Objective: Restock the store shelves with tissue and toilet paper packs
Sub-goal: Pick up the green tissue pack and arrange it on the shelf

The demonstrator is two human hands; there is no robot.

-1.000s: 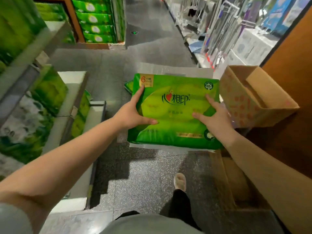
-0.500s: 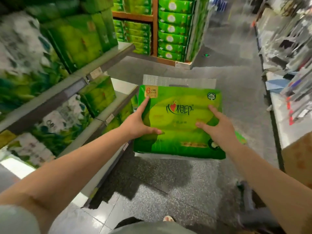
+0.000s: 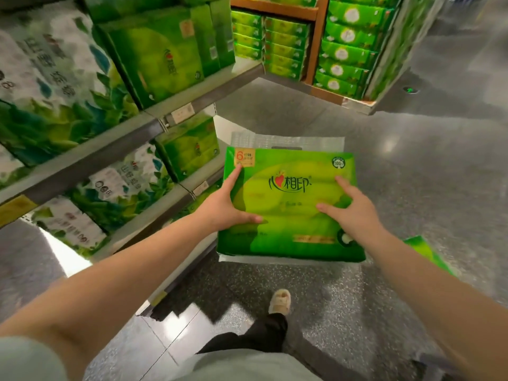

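I carry a flat green tissue pack [image 3: 291, 224] with red and black lettering and a clear plastic handle strip at its far edge. My left hand [image 3: 224, 204] grips its left side, thumb across the top and index finger stretched toward the orange corner label. My right hand [image 3: 354, 213] grips its right side with fingers spread on the top face. The pack hangs level above the floor, just right of the store shelves [image 3: 154, 125], which hold matching green packs [image 3: 162, 56] and white-and-green toilet paper packs [image 3: 52, 86].
A wooden display [image 3: 313, 42] stacked with green tissue boxes stands ahead across the aisle. Another green pack [image 3: 423, 251] lies on the speckled floor under my right forearm. My foot in a pale slipper [image 3: 280, 301] is below the pack. Open aisle floor lies to the right.
My view has swung left from the cardboard box and aisle toward the shelves. Both hands keep the same grip on the pack, which now sits closer to the shelf edge.
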